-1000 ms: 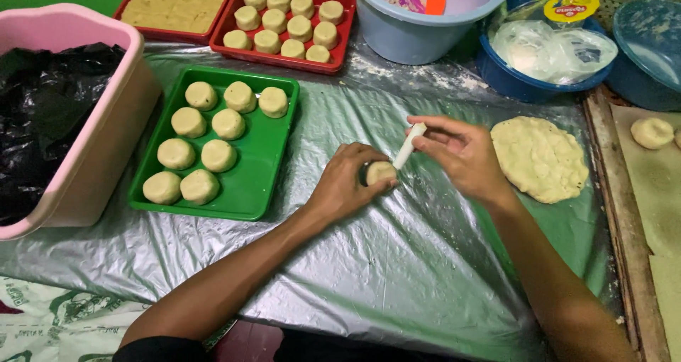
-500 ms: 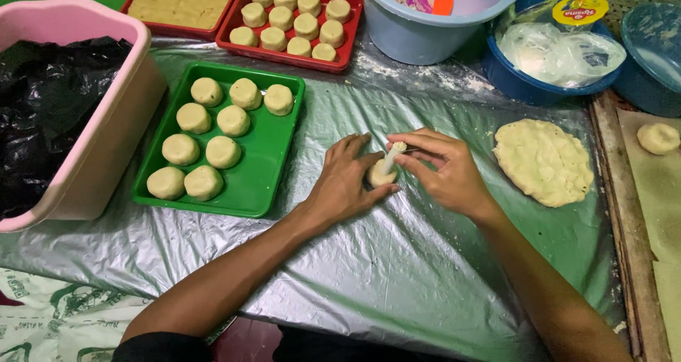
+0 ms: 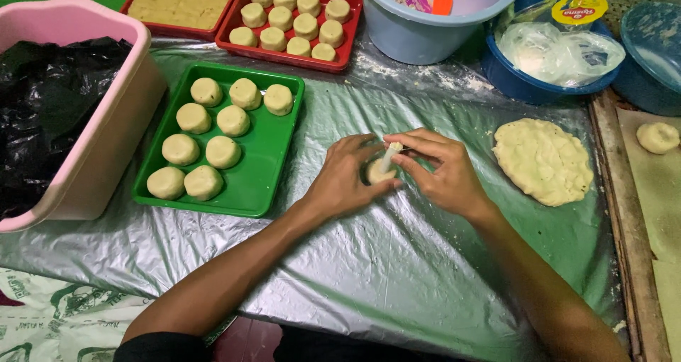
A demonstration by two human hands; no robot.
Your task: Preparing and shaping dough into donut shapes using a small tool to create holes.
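My left hand (image 3: 346,180) cups a small round piece of pale dough (image 3: 374,172) on the plastic-covered table (image 3: 397,277). My right hand (image 3: 440,169) pinches a thin white stick (image 3: 389,154) and presses its lower end onto the top of that dough piece. Both hands touch over the dough at the middle of the table. A flat slab of the same dough (image 3: 543,160) lies to the right of my right hand. A green tray (image 3: 262,181) with several finished round pieces sits to the left of my left hand.
A pink bin (image 3: 106,149) lined with black plastic stands at the far left. Two red trays (image 3: 340,53) of dough pieces, a pale blue bucket (image 3: 425,32) and blue bowls (image 3: 546,85) line the back. A wooden board (image 3: 638,213) with one dough ball (image 3: 657,136) is at the right.
My right hand has come in from the right with the white stick and brought it down onto the dough in my left hand. The left hand has stayed in place.
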